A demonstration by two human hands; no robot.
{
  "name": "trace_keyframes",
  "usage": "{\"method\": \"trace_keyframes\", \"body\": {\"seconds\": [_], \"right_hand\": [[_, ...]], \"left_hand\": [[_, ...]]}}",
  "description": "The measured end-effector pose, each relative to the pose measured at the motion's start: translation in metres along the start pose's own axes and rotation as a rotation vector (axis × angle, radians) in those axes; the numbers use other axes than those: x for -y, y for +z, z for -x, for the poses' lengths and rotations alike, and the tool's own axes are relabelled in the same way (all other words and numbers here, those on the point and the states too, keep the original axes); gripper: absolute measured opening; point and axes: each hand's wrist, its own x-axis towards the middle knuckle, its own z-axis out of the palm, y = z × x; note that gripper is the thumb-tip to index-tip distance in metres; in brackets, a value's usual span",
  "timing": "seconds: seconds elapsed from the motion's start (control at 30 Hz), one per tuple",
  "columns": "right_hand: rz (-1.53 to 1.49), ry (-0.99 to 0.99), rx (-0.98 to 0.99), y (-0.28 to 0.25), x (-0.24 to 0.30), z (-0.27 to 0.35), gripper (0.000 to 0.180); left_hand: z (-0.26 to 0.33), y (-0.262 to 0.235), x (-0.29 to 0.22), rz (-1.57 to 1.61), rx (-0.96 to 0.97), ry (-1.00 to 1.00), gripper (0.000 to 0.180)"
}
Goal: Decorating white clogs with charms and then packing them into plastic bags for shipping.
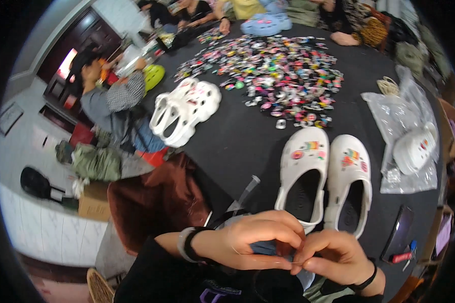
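White clogs (324, 177) with small coloured charms are sitting side by side on the black table (237, 136), toes pointing up the frame, heels lying just above both hands at the lower centre. Left hand (255, 240) and right hand (333, 257) are meeting fingertip to fingertip, pinching something too small to identify; the left clog's heel is nearest them. Loose charms (278, 76) are spreading across the upper middle, another white pair (187, 108) at upper left, a bagged clog (414, 146) at right.

Black table (247, 136), pale tiled floor (30, 151)
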Motion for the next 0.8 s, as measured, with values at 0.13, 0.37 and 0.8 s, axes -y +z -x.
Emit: {"method": "trace_keyframes", "body": {"seconds": [0.13,0.37,0.8], "right_hand": [[0.176,0.048,0.049,0.011,-0.022,-0.002,0.009],[0.252,0.052,0.273,0.017,-0.040,-0.021,0.027],[0.216,0.191,-0.035,0.004,-0.027,-0.012,0.042]], "left_hand": [[0.038,0.003,0.016,0.148,-0.051,-0.157,0.019],[0.114,-0.031,0.013,0.337,-0.130,-0.490,0.022],[0.432,-0.163,0.165,-0.429,-1.364,-1.010,0.043]]}}
